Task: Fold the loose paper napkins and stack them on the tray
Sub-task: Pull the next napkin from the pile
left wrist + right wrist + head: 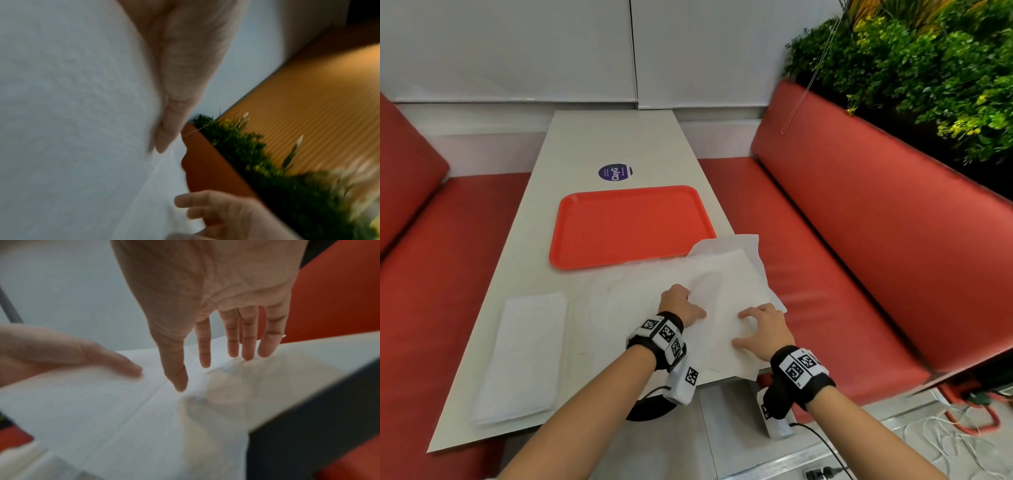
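A large unfolded white napkin [726, 274] lies on the near right part of the table, overhanging its right and near edges, with its far corner turned up against the tray. My left hand [681, 305] presses flat on the napkin's middle, thumb out to the right. Close beside it, my right hand [760, 329] rests on the sheet with straight, spread fingers. The right wrist view shows the right hand's fingertips [205, 363] touching the napkin [102, 410] and the left hand [61, 350] lying flat on it. The red tray [626, 222] beyond holds nothing. A folded napkin [524, 356] lies at the near left.
The white table [619, 144] is narrow, with red bench seats [859, 274] on both sides. A round purple sticker [614, 172] sits beyond the tray. Green plants [928, 68] rise behind the right bench. Cables lie on the floor at the lower right.
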`<state>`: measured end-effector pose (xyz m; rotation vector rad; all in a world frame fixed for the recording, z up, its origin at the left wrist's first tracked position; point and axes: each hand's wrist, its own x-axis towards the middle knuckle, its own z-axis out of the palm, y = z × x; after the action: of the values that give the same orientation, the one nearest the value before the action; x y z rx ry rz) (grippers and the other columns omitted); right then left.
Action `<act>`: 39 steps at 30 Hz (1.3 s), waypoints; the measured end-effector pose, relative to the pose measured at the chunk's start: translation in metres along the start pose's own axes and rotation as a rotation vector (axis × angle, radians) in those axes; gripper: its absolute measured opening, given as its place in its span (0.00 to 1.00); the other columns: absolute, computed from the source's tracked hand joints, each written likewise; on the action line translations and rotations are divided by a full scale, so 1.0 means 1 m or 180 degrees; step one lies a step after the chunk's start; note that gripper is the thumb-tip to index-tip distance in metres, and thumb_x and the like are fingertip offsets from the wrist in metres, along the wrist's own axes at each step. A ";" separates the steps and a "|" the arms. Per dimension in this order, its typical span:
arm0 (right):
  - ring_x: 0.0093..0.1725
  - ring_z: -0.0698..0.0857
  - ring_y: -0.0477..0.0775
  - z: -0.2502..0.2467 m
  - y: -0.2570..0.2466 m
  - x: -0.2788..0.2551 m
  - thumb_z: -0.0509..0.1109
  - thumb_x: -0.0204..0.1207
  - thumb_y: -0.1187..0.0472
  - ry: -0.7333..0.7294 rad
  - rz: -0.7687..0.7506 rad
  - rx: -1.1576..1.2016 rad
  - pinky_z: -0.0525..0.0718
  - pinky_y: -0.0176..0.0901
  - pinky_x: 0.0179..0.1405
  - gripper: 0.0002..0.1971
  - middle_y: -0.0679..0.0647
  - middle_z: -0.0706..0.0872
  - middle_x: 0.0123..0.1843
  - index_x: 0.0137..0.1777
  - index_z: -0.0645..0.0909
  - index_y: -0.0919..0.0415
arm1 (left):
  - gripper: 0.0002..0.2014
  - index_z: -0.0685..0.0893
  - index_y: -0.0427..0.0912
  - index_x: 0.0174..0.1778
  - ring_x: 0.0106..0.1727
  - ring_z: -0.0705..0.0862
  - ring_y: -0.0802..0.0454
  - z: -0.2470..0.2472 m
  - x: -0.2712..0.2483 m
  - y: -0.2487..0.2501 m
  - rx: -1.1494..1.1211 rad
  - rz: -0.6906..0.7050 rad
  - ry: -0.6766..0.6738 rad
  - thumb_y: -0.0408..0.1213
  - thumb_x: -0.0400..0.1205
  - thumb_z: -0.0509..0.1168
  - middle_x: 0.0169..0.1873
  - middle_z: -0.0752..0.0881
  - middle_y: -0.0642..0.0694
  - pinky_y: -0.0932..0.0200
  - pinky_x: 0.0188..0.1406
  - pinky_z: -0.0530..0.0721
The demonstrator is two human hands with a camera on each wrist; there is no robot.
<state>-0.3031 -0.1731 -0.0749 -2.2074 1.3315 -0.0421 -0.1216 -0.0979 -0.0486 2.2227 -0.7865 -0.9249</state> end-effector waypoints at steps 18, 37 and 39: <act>0.45 0.90 0.50 -0.016 -0.089 0.007 0.74 0.77 0.58 -0.0872 -0.0236 0.3334 0.86 0.40 0.41 0.10 0.54 0.91 0.52 0.55 0.86 0.60 | 0.17 0.87 0.34 0.57 0.51 0.91 0.42 -0.121 -0.048 -0.059 -0.2091 0.0333 0.0081 0.31 0.73 0.77 0.51 0.91 0.39 0.50 0.52 0.88; 0.35 0.78 0.54 0.049 -0.183 -0.004 0.74 0.76 0.55 -0.1227 -0.0715 0.2845 0.72 0.39 0.32 0.20 0.60 0.82 0.39 0.49 0.81 0.76 | 0.09 0.88 0.35 0.53 0.52 0.88 0.48 -0.163 -0.085 -0.114 -0.2462 0.0466 -0.0077 0.34 0.78 0.72 0.57 0.86 0.41 0.54 0.46 0.88; 0.31 0.78 0.51 0.055 -0.198 -0.009 0.69 0.75 0.38 -0.1216 -0.0670 0.2782 0.72 0.36 0.29 0.29 0.56 0.82 0.38 0.46 0.82 0.70 | 0.11 0.88 0.36 0.53 0.47 0.89 0.48 -0.174 -0.086 -0.133 -0.2140 0.0554 0.0151 0.24 0.76 0.72 0.59 0.86 0.39 0.55 0.44 0.88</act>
<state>-0.1309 -0.0715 -0.0257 -1.4873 0.6675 -0.2229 -0.0010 0.1000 -0.0075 1.5596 -0.5300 -0.8832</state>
